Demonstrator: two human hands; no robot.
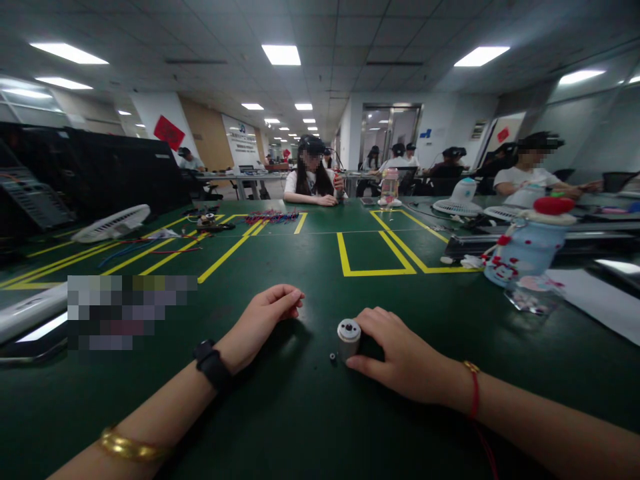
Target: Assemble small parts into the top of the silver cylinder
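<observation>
A silver metal cylinder with holes in its top face stands upright on the green table. My right hand is wrapped round its right side, thumb low in front and fingers behind. Just left of the cylinder's base lies a tiny metal part. My left hand hovers or rests to the left of the cylinder, apart from it, its fingers curled and thumb against them; whether anything small is between them is hidden.
A blue bottle with a red top stands at the right, near a small clear packet and white paper. Red and blue wires lie further back. White fan at left. Across the table sits a person.
</observation>
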